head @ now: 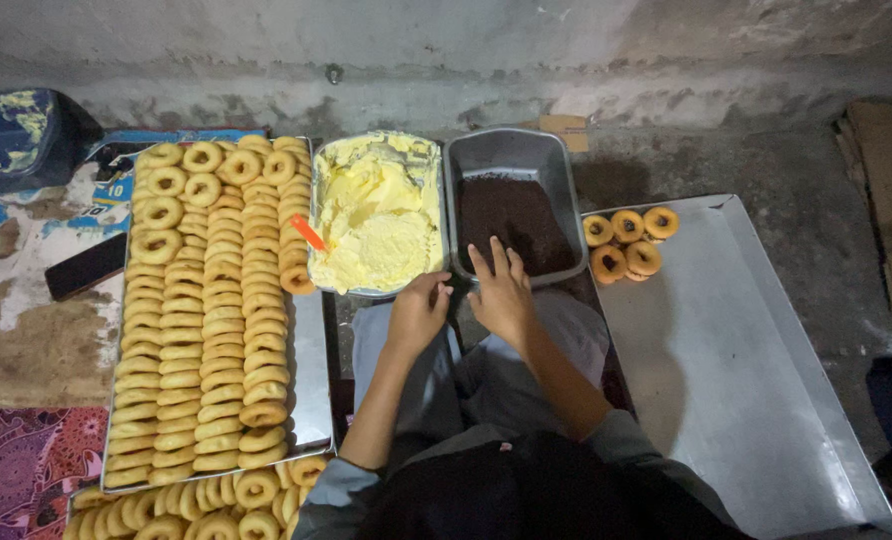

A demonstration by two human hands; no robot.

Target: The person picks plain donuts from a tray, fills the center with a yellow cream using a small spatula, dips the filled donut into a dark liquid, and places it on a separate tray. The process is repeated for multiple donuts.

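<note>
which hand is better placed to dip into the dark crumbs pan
Right. The right hand already rests fingers-first on the near edge of the dark crumb pan, while the left hand sits further left, near the butter cream tub.

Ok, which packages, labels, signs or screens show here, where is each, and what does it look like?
Phone: on the floor left of the doughnut tray, a flat black slab with a dark screen.
Printed sheet: under the phone, blue and white, worn.
Cardboard: flattened brown pieces at the far right by the wall.
Small cardboard piece: behind the dark pan, brown.
Blue bag: top left corner, dark blue with yellow print.
</note>
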